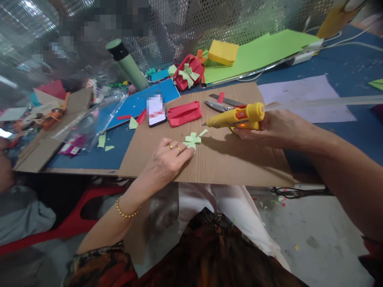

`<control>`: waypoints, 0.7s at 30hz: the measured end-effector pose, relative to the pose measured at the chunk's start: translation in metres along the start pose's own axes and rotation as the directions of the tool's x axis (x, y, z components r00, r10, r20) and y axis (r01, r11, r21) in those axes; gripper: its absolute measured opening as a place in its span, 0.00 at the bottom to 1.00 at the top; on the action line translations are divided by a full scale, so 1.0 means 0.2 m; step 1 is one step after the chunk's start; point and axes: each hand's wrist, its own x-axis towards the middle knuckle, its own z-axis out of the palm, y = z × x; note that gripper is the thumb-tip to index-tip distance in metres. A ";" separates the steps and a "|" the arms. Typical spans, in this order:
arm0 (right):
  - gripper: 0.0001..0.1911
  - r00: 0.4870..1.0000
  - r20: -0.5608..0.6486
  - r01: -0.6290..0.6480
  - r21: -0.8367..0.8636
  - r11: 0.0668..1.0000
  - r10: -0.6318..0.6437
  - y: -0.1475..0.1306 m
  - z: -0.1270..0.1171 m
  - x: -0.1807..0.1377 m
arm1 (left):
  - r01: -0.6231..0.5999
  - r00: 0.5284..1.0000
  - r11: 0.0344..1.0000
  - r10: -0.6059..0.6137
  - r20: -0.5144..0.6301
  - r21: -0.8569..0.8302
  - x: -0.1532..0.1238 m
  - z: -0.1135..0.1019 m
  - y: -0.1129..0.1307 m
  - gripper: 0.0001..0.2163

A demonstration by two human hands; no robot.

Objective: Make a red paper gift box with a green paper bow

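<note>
My right hand is wrapped round a yellow hot glue gun, its nozzle pointing left above the cardboard sheet. A clear glue stick runs out of its back end. On the cardboard lies a light green paper bow. The fingertips of my left hand press on the bow's near side; the fingers are closed together there. Just beyond the bow sits a folded red paper piece. Scissors rest behind the glue gun, beside a dark metal ruler-like strip.
A phone lies left of the red paper. Behind stand a green bottle and a red paper basket with a green bow. Green sheets, a yellow block and a lilac sheet lie at back right. A person's sleeve shows at left.
</note>
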 end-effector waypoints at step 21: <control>0.18 0.998 0.059 -0.008 -0.144 0.990 0.016 -0.02 0.00 0.02 | -0.300 0.948 0.926 0.315 -0.033 0.228 0.03 0.00 -0.05 0.11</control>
